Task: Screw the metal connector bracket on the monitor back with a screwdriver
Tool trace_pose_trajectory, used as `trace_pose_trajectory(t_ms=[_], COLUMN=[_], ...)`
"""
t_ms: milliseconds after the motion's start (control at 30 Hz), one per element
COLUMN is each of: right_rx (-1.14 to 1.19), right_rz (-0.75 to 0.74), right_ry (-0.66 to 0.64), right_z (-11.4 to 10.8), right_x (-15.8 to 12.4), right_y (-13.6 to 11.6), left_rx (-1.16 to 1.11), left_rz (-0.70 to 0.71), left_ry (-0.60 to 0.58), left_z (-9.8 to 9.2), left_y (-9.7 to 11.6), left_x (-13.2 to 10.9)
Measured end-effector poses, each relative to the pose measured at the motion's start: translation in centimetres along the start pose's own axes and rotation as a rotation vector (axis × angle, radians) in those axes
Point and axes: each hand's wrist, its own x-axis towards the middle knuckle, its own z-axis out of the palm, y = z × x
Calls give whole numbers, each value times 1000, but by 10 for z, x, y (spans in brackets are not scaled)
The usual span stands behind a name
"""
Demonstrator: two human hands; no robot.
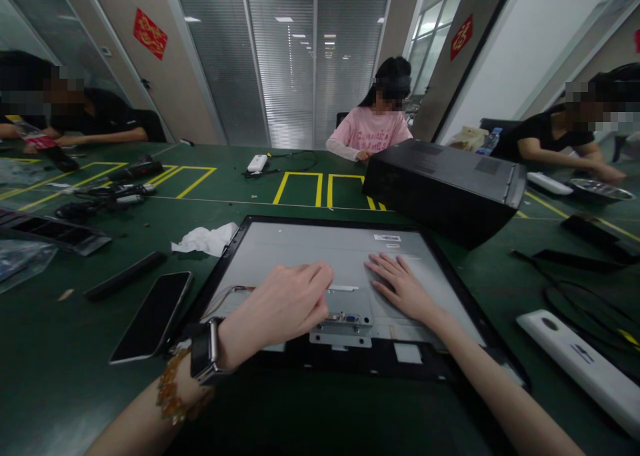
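Note:
A flat display panel (295,243) with a black frame lies back side up on the green table. Over its lower middle, my left hand (287,303) is closed, thumb and fingers pressed together; whatever they hold, if anything, is hidden. Just beneath that hand sits a metal bracket (343,337) with a blue video port (353,319). Thin wires (227,296) run out at the left behind my wrist. My right hand (403,286) rests flat on the panel's grey back, fingers spread, below a white label (387,238).
A black computer case (440,183) stands behind the panel at right. Left of the panel are a phone (153,319), crumpled tissue (206,239) and a black bar (125,276). A long white device (580,366) and cables lie at right. Several people sit around the table.

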Motion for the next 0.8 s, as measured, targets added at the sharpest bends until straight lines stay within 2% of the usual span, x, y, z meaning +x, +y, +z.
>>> trace_pose_trajectory(t_ms=[267,533,800], right_rx=[-16,-20,-16], right_rz=[-7,2,-1], right_ry=[-13,-17,-17], right_z=[-2,-1,0], right_x=[0,0,0], right_y=[-1,-1,0], left_rx=[11,-129,-231], left_rz=[42,74,82], left_ry=[-2,-7,-25], left_z=[2,-9,-9], left_y=[-1,1,2], left_x=[-2,-5,-5])
